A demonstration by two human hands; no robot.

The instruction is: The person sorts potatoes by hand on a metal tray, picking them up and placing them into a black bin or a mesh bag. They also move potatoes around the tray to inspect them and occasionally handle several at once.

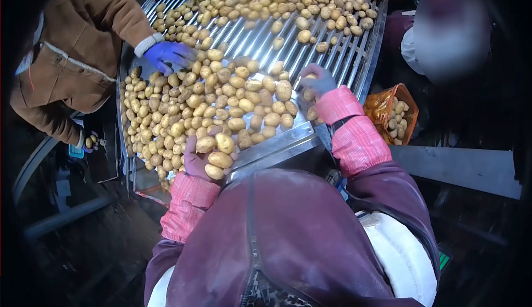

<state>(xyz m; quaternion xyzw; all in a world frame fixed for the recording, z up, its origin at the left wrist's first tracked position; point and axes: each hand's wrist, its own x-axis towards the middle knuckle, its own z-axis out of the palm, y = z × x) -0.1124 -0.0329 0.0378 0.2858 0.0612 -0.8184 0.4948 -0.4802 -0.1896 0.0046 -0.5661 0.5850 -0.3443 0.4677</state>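
Note:
My left hand [196, 158], in a pinkish glove, cups several potatoes [220, 159] at the near edge of the heap. Its fingers are partly hidden behind them. Over the right side of the metal table, my right hand [320, 83], in a greyish-purple glove, has its fingers curled around what looks like a potato [311, 76]; blur hides some of the grip. Between my hands, many loose potatoes [205, 96] lie spread over the smooth metal surface [299, 119].
Beyond the heap, a grate of metal bars [332, 63] carries more potatoes. At left, a co-worker's blue-gloved hand [169, 56] reaches onto the potatoes; their other hand [93, 141] hangs lower. An orange mesh bag [382, 110] with potatoes stands right, near another person [449, 30]. A metal lip [271, 151] edges the table.

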